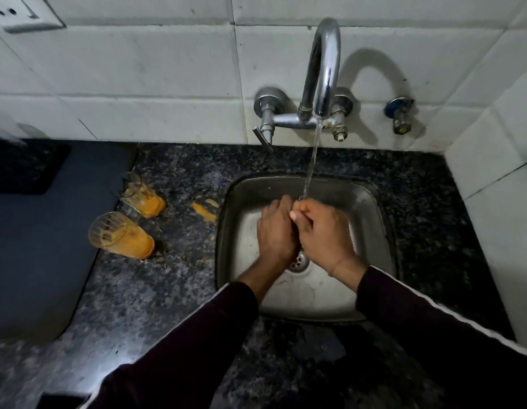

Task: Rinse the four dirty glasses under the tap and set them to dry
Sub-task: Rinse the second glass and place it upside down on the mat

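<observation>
White tiles back a dark speckled tabletop (pixel 179 290), where two dirty glasses (pixel 122 235) stand left of the sink (pixel 371 202). Under the tap (pixel 322 72) water, the left hand (pixel 278 228) and right hand (pixel 321 231) curl tight together; whether they grip a glass, I cannot tell. Wet hands could let a glass slip and break.

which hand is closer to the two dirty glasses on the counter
Left. The left hand is over the sink, on the side toward the dirty glasses; the right hand is beyond it.
</observation>
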